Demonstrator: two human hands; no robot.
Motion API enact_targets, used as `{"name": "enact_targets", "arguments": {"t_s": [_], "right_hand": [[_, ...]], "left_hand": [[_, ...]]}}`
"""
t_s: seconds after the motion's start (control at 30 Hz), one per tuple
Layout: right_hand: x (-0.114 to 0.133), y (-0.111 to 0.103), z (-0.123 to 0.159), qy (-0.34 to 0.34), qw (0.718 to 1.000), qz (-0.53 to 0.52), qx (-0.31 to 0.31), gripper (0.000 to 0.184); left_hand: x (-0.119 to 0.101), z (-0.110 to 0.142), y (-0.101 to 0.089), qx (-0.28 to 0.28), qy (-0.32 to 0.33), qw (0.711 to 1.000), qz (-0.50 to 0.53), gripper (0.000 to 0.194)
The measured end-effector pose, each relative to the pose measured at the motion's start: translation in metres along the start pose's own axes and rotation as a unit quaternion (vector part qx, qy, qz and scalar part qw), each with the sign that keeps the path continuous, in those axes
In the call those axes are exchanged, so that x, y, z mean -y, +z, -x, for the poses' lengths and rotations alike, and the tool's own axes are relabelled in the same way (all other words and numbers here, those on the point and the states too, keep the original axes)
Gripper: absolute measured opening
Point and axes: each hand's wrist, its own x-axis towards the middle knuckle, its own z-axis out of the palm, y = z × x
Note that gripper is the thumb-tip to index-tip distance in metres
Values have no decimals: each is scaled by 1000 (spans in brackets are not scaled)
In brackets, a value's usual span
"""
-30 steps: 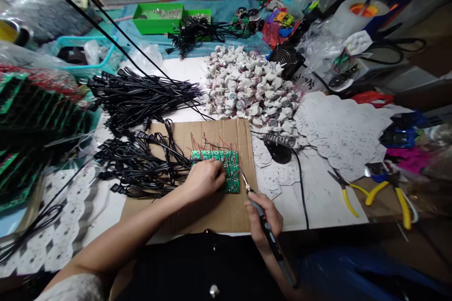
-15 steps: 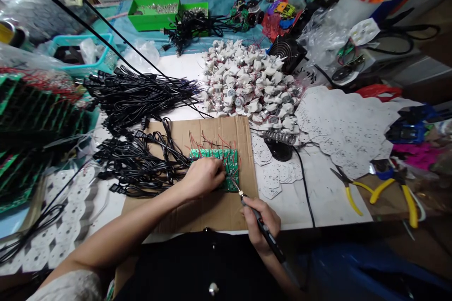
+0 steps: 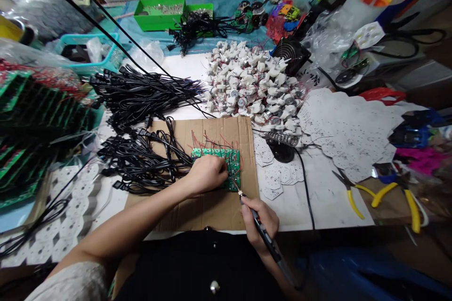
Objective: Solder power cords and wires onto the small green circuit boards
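My right hand [image 3: 260, 218] grips a soldering iron [image 3: 272, 248] like a pen. The iron's tip points at the lower right part of a green circuit board [image 3: 233, 156]; whether it touches cannot be told. Thin red and black wires stand up along the board's far edge. Over the board's middle and left is my left hand [image 3: 208, 174], its fingers curled closed; what they pinch is hidden. Black power cords [image 3: 141, 164] run from the left toward that hand. Under the board is a sheet of brown cardboard [image 3: 197, 216].
White motor units [image 3: 254, 84] are heaped behind the cardboard. To the right are a coil-shaped iron stand [image 3: 280, 138], white perforated plates [image 3: 349, 127] and yellow-handled pliers [image 3: 354, 202]. More black cords [image 3: 141, 94] lie at the back left. Stacked green boards [image 3: 24, 117] stand far left.
The whole view has shifted slightly to the right. Both hands keep nearly the same place over the board, and the soldering iron's tip stays near its lower right part.
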Motion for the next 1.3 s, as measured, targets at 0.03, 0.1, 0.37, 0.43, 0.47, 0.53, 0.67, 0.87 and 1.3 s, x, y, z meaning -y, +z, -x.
{"name": "enact_targets", "arguments": {"t_s": [0.03, 0.1, 0.37, 0.43, 0.47, 0.53, 0.67, 0.87, 1.3], "right_hand": [[0, 0, 0, 0, 1000, 3, 0, 18], [0, -1, 1, -3, 1000, 4, -3, 18], [-5, 0, 6, 20, 999, -4, -29, 17], [-6, 1, 5, 16, 1000, -12, -16, 18], [-6, 1, 5, 16, 1000, -13, -11, 18], [-7, 2, 4, 15, 1000, -11, -5, 19], [-5, 1, 2, 8, 1000, -13, 3, 19], [2, 0, -2, 30, 999, -5, 22, 18], [-1, -2, 4, 80, 996, -36, -28, 17]], "left_hand": [[0, -1, 0, 0, -3, 1000, 1, 23], [-1, -2, 1, 2, -6, 1000, 3, 24], [-2, -4, 0, 6, -22, 1000, 1, 23], [-2, -4, 1, 3, -21, 1000, 2, 23], [-1, -4, 1, 2, -21, 1000, 1, 23], [-1, -4, 2, 0, -23, 1000, 1, 24], [-1, -5, 3, 0, -30, 1000, 6, 23], [-2, -6, 0, 1, -36, 999, 8, 22], [-4, -9, -2, 11, -50, 999, 13, 20]]}}
